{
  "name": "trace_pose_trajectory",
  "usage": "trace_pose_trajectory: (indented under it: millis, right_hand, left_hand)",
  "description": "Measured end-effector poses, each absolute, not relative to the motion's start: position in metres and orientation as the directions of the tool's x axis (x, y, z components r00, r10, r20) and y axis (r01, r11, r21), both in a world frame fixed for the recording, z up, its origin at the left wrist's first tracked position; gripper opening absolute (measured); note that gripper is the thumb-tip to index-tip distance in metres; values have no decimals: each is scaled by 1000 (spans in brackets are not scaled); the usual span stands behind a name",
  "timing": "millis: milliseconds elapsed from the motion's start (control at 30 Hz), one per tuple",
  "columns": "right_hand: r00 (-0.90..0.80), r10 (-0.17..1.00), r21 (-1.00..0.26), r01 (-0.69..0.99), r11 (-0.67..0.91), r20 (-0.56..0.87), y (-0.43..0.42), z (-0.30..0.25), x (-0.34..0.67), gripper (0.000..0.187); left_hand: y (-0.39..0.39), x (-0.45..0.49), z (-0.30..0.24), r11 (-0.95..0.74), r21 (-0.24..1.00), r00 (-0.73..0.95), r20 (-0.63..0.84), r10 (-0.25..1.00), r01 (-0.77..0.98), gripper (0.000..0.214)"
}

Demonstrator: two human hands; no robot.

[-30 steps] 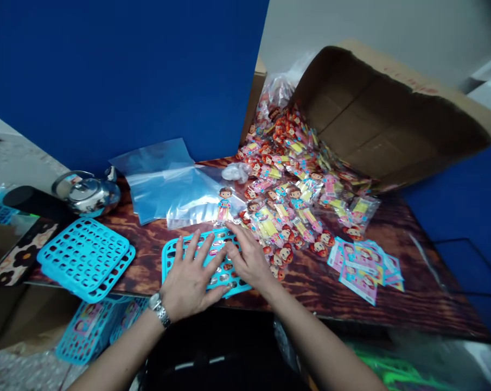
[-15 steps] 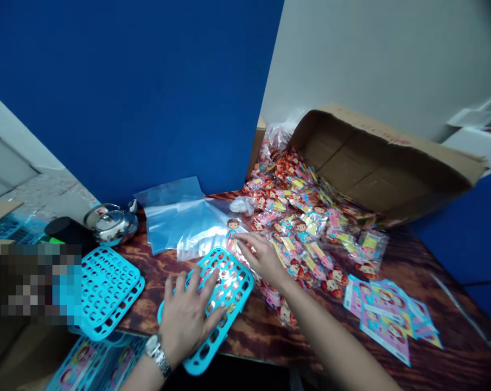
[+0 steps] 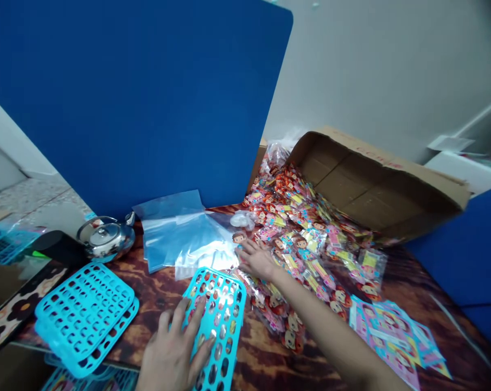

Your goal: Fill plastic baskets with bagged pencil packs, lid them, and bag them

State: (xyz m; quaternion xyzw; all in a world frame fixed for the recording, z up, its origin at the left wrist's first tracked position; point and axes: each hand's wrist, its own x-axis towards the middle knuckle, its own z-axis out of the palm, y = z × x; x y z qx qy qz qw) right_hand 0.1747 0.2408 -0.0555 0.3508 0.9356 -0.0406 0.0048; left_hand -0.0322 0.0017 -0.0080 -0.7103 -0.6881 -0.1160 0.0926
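Observation:
My left hand (image 3: 174,347) lies spread on a light-blue perforated plastic tray (image 3: 224,326) at the table's front edge. Shiny, colourful bits show through the tray's holes; whether they lie inside or under it I cannot tell. My right hand (image 3: 258,262) reaches over the near left side of a pile of small clear packets (image 3: 294,217) printed with cartoon figures. Its fingers are apart, and their tips touch or almost touch one packet with a brown-haired figure (image 3: 240,238). More packets (image 3: 284,326) lie under and in front of the right forearm.
Clear plastic bags (image 3: 167,233) lie behind the tray, near a blue panel (image 3: 147,108). On the left are stacked blue trays (image 3: 86,315), a metal kettle (image 3: 107,239) and a black cylinder (image 3: 60,247). An open cardboard box (image 3: 371,184) and printed cards (image 3: 395,331) are on the right.
The view has shifted slightly. My right hand's fingers have gone from bent close together to more spread, beside the brown-haired figure packet. My left hand has slid nearer the tray's front left.

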Motion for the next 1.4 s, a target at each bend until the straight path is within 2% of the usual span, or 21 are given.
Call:
trace_pose_trajectory:
  millis: [133,233,333,467,567,733,767,867,933,1133,1300,1400]
  right_hand:
    - [-609,788,55,787,614,-89,250,-43,229,44]
    - [-492,867,98,862,498,-75,258,-28,237,36]
    - [-568,819,61,817,573,-84,258,-21,206,32]
    - [-765,629,-62,641,765,-140,248,-31,141,37]
    - [-808,574,-84,587,805,-134,242,-42,110,39]
    - [-813,566,-109,580,808,-135,249,-52,101,23]
    - [-809,574,-119,587,801,-127,252,-53,104,26]
    - [-779,621,-153,627,764,-88,262,-55,114,53]
    - [-758,648,-176,650,740,-75,268,-57,120,57]
    - [-724,688,-212,680,702,-48,279,-61,115,25]
    - [-724,688,-263,674,690,-50,283,-55,102,24]
    - [-711,701,-323,677,661,-56,287,-44,95,21]
  left_hand:
    - [3,-33,-12,-30,73,8,274,962,997,51]
    - [4,-31,-15,-28,113,-6,294,956,993,51]
    - [5,-25,-16,-5,131,-38,318,947,991,51]
    - [4,-20,-15,12,131,-57,346,936,991,51]
    - [1,-19,-16,10,135,-58,353,934,991,51]
    - [1,-19,-22,30,116,-70,356,932,993,49]
    - [1,-18,-22,37,118,-77,355,932,992,49]
    - [2,-18,-23,42,124,-84,359,929,991,48]
    - [2,-18,-24,28,125,-72,365,928,992,47]
    - [4,-19,-27,38,143,-89,369,925,989,51]
    - [2,-23,-24,-2,152,-57,380,923,988,52]
    - [6,-32,-9,-32,231,-48,334,941,972,46]
